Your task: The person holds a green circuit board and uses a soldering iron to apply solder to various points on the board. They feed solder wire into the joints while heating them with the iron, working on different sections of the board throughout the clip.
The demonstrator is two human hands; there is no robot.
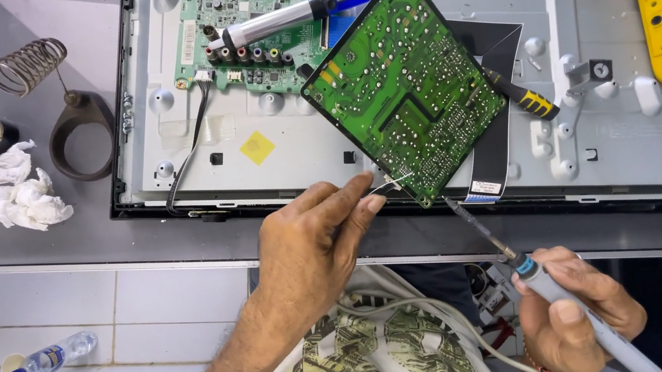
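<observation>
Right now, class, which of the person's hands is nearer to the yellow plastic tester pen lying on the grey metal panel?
Right. The right hand is below and left of the yellow plastic tester pen; the left hand is farther left.

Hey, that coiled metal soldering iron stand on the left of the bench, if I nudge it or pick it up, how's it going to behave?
The soldering iron stand would probably stay put under a light nudge: its flat ring base lies on the bench. The wire coil looks springy and open, so it may flex or snag rather than feel rigid. With the coil leaning out to one side, it might tip that way when lifted.

Grey workbench (35, 228) carries opened television (447, 152), coiled stand (71, 119), crumpled tissues (3, 189).
</observation>
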